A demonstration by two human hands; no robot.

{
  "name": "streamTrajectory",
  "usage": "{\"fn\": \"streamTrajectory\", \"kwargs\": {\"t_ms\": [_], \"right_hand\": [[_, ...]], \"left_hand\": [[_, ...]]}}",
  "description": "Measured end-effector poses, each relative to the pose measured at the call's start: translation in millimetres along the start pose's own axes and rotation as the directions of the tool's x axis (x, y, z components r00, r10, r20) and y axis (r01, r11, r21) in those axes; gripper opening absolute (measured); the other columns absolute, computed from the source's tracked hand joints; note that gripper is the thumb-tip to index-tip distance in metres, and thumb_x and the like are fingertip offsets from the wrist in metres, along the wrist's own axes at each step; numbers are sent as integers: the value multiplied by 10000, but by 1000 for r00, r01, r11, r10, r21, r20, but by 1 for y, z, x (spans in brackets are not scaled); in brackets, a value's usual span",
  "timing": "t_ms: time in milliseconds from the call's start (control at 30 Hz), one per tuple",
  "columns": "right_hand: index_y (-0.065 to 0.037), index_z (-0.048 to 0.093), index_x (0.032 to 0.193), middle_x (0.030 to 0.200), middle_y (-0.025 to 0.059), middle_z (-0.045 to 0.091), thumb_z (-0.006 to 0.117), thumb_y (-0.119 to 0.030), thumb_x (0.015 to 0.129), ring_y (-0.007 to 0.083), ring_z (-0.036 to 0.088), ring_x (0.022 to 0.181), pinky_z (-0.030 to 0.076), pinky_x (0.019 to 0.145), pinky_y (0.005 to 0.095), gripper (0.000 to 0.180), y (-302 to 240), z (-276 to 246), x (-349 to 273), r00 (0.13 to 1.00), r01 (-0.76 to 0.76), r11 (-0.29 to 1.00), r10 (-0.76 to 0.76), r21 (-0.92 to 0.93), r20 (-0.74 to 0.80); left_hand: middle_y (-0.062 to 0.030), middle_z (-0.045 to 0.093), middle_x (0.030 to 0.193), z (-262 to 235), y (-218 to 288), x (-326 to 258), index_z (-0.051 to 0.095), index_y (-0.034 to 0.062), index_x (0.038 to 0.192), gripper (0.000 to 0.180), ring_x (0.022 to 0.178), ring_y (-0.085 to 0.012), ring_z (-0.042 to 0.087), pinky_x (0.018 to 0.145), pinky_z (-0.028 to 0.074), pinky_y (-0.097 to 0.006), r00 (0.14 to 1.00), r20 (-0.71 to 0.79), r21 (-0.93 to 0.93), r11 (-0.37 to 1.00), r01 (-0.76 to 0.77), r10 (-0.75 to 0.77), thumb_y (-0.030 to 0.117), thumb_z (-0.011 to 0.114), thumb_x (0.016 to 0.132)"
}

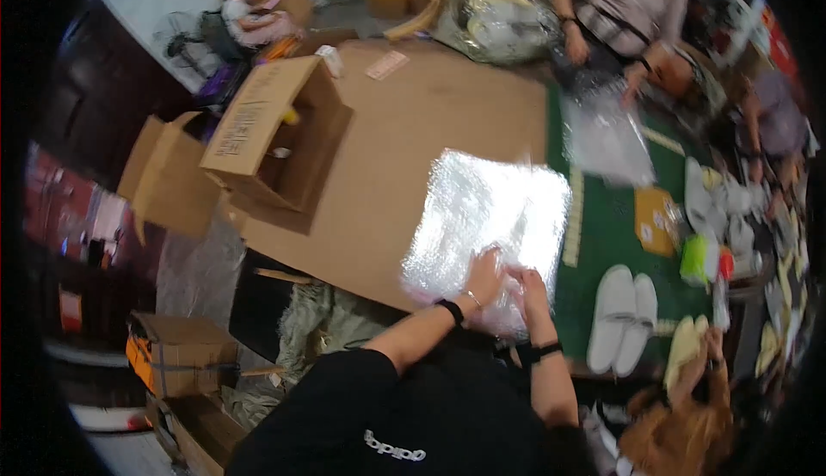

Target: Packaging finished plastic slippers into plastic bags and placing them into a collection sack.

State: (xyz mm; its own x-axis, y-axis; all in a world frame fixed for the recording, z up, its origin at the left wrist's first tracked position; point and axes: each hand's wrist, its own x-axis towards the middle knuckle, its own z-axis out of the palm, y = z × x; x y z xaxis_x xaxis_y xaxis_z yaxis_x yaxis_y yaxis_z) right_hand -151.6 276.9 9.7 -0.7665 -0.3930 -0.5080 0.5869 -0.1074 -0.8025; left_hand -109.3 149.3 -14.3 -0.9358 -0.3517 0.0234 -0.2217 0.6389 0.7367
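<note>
A shiny pile of clear plastic bags point(482, 201) lies on the table in front of me, bright with glare. Over its near edge, my left hand point(484, 280) is closed on a crinkled clear plastic bag point(501, 314). Close beside it, my right hand point(530, 290) pinches the same plastic with bent fingers. The bag hangs toward my body at the table's near edge. Blur and reflections hide the exact fingertips and whatever may be inside the bag.
An open cardboard box point(267, 132) stands at left on the brown board point(413, 98). White slippers point(621, 319) lie on the green mat point(594, 235) at right. A person point(619, 12) across the table handles clear bags; another's hand point(712, 343) holds pale slippers at lower right.
</note>
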Motion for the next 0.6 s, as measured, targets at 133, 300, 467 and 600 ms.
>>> {"fn": "streamTrajectory", "kwargs": {"t_ms": [133,300,467,600], "right_hand": [[-6,453,816,966,206,549,424,-120,877,332,522,990,467,830,493,133,-9,-41,16,992,-101,890,58,445,110],[-9,487,880,834,157,578,483,-181,857,270,588,781,502,676,366,174,0,-80,10,989,-136,933,148,334,-11],[-6,527,971,799,62,560,577,-103,794,156,533,687,440,601,266,208,0,-134,-13,806,326,942,-319,-76,-499],[-13,492,1059,961,127,531,630,-96,725,221,518,844,420,771,342,370,13,-212,-34,346,-158,630,-686,-760,-641]], "left_hand": [[-186,337,1326,-19,19,6,308,-12,1281,507,1258,-335,272,1018,121,-558,968,13,177,952,-250,252,215,457,854],[-57,155,1447,-7,17,13,214,286,1374,578,1311,-387,109,942,182,-679,841,535,433,826,-360,87,403,438,854],[-83,126,1447,2,13,7,184,337,1371,613,1275,-476,89,922,171,-705,759,629,582,749,-317,-167,468,445,833],[-92,109,1448,3,4,0,185,325,1373,651,1284,-473,52,929,159,-702,814,558,618,735,-277,-162,474,481,812]]}}
